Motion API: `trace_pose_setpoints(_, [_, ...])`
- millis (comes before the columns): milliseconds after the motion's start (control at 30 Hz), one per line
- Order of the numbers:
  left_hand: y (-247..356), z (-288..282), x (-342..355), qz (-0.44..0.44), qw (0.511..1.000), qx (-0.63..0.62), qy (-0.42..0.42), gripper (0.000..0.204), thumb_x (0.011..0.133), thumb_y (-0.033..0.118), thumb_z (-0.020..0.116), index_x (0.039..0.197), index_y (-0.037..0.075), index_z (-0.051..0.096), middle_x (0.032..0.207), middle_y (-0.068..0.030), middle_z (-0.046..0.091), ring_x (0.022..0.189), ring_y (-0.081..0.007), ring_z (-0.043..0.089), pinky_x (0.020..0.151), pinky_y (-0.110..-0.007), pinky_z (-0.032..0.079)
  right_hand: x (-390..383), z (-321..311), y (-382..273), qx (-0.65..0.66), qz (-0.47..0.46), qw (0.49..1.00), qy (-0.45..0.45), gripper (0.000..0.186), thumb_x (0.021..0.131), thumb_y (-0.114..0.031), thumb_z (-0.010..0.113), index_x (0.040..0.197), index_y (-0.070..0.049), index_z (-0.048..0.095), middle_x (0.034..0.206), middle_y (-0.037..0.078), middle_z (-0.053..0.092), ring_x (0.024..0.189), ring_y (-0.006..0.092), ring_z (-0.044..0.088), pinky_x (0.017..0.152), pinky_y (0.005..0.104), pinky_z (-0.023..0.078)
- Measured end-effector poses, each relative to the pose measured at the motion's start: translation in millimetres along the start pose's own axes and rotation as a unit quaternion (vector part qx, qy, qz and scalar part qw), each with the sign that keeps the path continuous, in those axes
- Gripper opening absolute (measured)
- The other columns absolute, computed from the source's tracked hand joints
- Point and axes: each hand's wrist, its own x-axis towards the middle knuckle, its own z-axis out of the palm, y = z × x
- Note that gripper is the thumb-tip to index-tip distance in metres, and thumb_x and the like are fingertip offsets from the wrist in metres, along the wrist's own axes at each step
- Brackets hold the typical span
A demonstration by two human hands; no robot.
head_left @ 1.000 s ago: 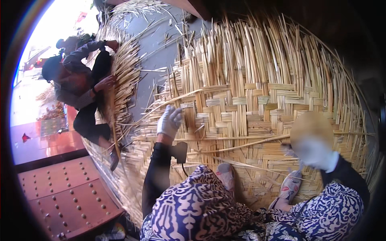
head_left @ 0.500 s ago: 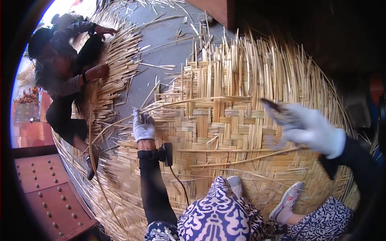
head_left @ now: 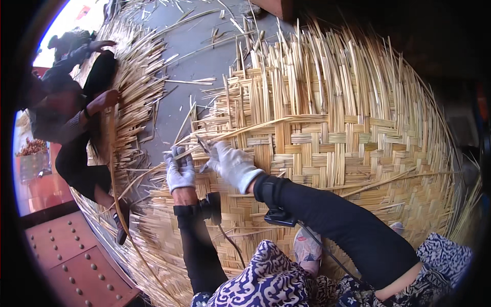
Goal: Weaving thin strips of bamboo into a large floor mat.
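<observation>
Head view: the left hand (head_left: 180, 171) had its gloved fingers closed narrowly around a pale reed strip (head_left: 255, 126), which slanted across the woven mat (head_left: 330, 153) near its edge by the grey floor (head_left: 176, 97). Just beside it, the right hand (head_left: 231, 162), also gloved, held a slim dark tool (head_left: 202, 145) in curled fingers; its exact kind was unclear. The strip looked light, springy lengthwise, fairly smooth and apt to split if bent sharply, so a pinch close to the working spot seemed best. No brand, label or writing was readable.
</observation>
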Motion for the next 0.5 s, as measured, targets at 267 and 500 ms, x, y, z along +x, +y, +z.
trace_pose_setpoints(267, [-8,20,4,-0.071,0.995,-0.047,-0.05,0.014,0.088,0.013,0.042,0.076,0.007,0.046,0.06,-0.0008,0.041,0.053,-0.0113,0.04,0.054,-0.025,0.042,11,25,-5,-0.211,-0.049,0.976,0.015,0.017,0.081,-0.013,0.042,0.093,-0.003,0.046,0.077,0.016,0.061,0.066,0.0263,0.063,0.053,0.0371,0.049])
trace_pose_setpoints(500, [38,114,-104,-0.184,0.927,-0.209,-0.251,0.018,0.087,0.014,0.042,0.077,0.006,0.053,0.064,-0.0038,0.054,0.056,-0.017,0.052,0.06,-0.035,0.049,-9,-16,-3,-0.117,-0.097,0.985,-0.076,0.025,0.082,-0.021,0.048,0.093,0.001,0.049,0.077,0.018,0.059,0.063,0.026,0.061,0.055,0.0361,0.048])
